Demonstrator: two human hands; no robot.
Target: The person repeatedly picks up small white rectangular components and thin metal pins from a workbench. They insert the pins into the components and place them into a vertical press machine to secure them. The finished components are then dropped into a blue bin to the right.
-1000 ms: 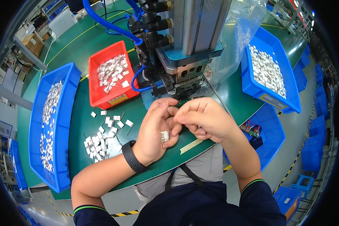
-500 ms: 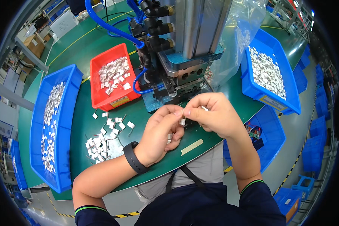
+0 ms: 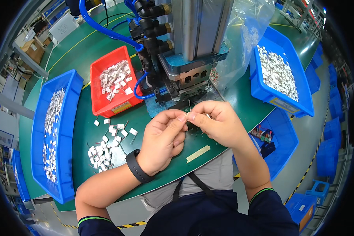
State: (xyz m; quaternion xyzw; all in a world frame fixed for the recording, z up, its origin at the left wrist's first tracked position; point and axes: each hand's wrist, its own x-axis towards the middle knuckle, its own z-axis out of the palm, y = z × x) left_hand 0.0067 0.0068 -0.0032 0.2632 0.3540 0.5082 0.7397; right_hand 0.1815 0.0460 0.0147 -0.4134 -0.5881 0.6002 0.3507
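Note:
My left hand (image 3: 165,135), with a black band on its wrist, is closed, thumb and forefinger pinched together. The fingertips of my right hand (image 3: 218,122) meet it in a pinch of their own. Between them is a small white wire-leaded part, mostly hidden, with a thin lead (image 3: 190,104) rising above the fingertips. A pale bit also shows among my right fingers, too covered to name. Just beyond both hands stands a pneumatic press (image 3: 192,74) with a metal tooling block. Left of my left hand, several loose white wire-leaded parts (image 3: 101,154) lie on the green table (image 3: 161,185).
A red bin (image 3: 118,108) and a long blue bin (image 3: 67,157) on the left hold white parts. Another blue bin (image 3: 303,108) full of them stands right. Below it is a blue tub (image 3: 283,157). Tape (image 3: 198,154) lies near the front edge. Blue hoses (image 3: 106,31) loop beside the press.
Both hands have shifted slightly, and a lead now stands up above the fingertips. The white block seen under my fingers earlier is now covered. The whole view has shifted a little.

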